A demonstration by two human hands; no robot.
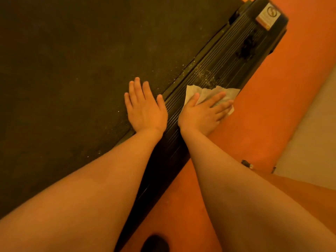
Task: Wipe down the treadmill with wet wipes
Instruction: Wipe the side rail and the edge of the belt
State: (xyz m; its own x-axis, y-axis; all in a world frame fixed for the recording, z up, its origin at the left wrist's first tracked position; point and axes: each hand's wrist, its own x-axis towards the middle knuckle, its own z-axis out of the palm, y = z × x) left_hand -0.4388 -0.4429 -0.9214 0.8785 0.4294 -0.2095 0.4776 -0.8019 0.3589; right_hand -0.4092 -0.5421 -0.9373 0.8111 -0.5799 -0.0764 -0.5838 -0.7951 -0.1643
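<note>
- The treadmill point(72, 70) stood on the orange floor point(283, 84).
- A wet wipe point(205, 91) lay spread across its ribbed side rail point(227, 51), under your flat right hand point(200, 115).

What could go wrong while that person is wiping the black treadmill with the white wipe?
The wet wipe lies flat under the right hand, so it may just push the pale crumbs along the ribbed side rail into its grooves instead of lifting them. The left hand leans on the belt; if the belt slides, the person might slip. The dark smudges farther up may need harder rubbing, which could tear the wipe.
</note>
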